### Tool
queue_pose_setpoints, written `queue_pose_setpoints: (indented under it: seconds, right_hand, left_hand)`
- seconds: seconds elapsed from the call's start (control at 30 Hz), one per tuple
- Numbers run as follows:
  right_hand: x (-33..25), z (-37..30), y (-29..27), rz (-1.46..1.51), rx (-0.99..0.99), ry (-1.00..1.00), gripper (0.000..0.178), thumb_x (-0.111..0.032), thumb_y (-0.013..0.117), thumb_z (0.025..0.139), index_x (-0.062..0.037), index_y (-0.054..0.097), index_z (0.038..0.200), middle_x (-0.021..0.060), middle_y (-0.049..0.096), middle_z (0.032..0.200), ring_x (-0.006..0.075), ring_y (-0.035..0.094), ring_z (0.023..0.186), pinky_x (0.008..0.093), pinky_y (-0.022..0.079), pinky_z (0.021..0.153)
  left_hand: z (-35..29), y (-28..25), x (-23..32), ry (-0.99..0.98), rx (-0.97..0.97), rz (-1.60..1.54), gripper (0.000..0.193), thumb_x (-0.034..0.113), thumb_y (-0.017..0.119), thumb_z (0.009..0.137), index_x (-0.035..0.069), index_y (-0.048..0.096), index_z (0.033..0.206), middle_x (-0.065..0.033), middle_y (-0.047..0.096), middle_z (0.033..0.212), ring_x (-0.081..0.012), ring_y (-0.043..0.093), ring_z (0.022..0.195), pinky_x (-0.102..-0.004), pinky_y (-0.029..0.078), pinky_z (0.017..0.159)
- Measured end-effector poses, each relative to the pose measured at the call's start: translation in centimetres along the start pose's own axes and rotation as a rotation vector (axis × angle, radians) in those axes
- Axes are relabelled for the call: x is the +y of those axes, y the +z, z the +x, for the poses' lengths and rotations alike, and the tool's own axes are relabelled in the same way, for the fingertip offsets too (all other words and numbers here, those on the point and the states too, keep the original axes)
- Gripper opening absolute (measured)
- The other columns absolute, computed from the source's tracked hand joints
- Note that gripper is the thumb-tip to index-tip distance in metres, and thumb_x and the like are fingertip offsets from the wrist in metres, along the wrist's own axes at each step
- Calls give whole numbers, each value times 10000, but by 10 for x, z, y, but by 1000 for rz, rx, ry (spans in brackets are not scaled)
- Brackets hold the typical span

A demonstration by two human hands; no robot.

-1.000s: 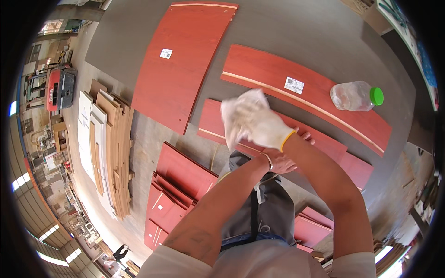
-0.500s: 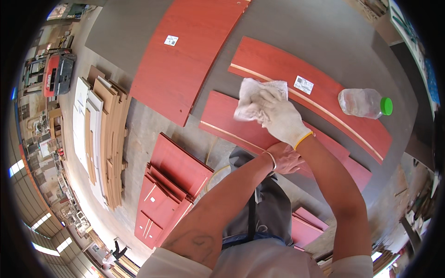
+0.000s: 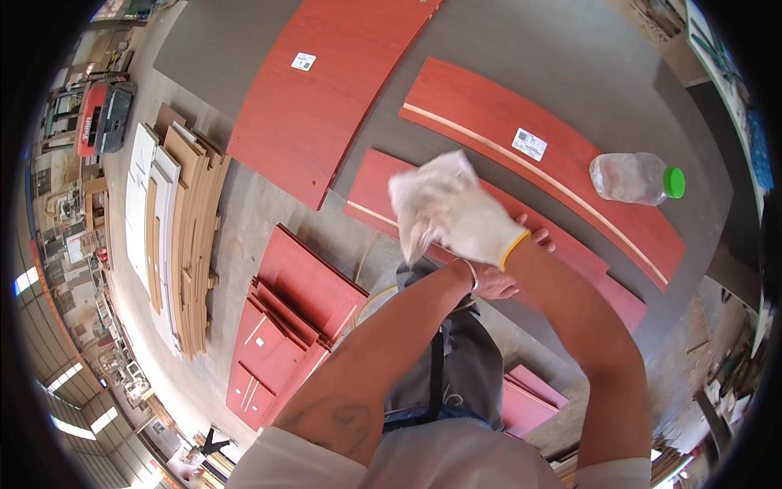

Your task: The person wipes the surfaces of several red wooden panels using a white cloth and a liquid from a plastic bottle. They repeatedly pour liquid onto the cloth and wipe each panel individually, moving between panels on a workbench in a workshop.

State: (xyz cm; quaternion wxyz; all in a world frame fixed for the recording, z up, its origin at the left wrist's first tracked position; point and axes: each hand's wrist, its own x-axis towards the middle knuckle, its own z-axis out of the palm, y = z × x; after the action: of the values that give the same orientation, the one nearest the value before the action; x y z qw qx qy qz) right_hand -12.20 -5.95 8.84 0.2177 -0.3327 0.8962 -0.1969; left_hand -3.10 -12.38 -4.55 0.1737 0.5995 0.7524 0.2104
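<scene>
Far left of the narrow red panel, on the concrete floor, one stack of pale and tan boards lies on edge, with a red machine beyond it. Between that stack and the narrow red panel, low in the view, one pile of smaller red panels rests on the floor; the count of pieces in it cannot be told. On the grey worktable three red panels are counted: a broad panel up and left of the narrow one, the narrow red panel itself under the hands, and a longer panel with a pale edge strip just beyond it, bearing one white label. The narrow panel's long axis runs from upper left to lower right across the table, slanting across the line of the forearms. The right hand, in a white glove, lies over the panel's middle, clenched around a white cloth that trails toward the panel's left end; it is the nearer hand to that end. The left hand, bare, lies beneath the right wrist, fingers spread flat against the panel's near edge, grasping nothing that shows. Right of the narrow panel, on the table beside the longer panel's right end, one clear plastic bottle with a green cap lies on its side, well apart from both hands.
</scene>
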Motion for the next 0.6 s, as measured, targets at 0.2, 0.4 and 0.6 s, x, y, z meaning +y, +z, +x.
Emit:
queue_pose_setpoints:
  seconds: [0.2, 0.4, 0.6]
  right_hand:
    - [-6, 5, 51, -14, 211, -107, 337, -242, 662, 879, -160, 711, 1203, 28, 613, 1354, 271, 454, 1368, 411, 365, 1159]
    - [32, 1, 39, 28, 168, -30, 446, -258, 639, 905, -131, 659, 1331, 27, 563, 1450, 274, 420, 1416, 436, 308, 1200]
    - [-16, 3, 25, 26, -169, -54, 487, -284, 580, 955, -187, 626, 1430, 20, 525, 1539, 277, 349, 1487, 465, 231, 1252]
  left_hand:
    - [8, -11, 3, 76, -19, 148, 702, 446, 447, 973, 118, 343, 1584, -201, 179, 1714, -457, 201, 1565, -840, 93, 1151]
    - [4, 1, -3, 46, -81, -52, 700, 432, 480, 966, 118, 351, 1578, -160, 219, 1707, -432, 178, 1575, -833, 102, 1159]
    - [16, 2, 2, 84, -19, 207, 745, 566, 460, 960, 122, 380, 1553, -151, 184, 1726, -410, 108, 1596, -836, -19, 1155]
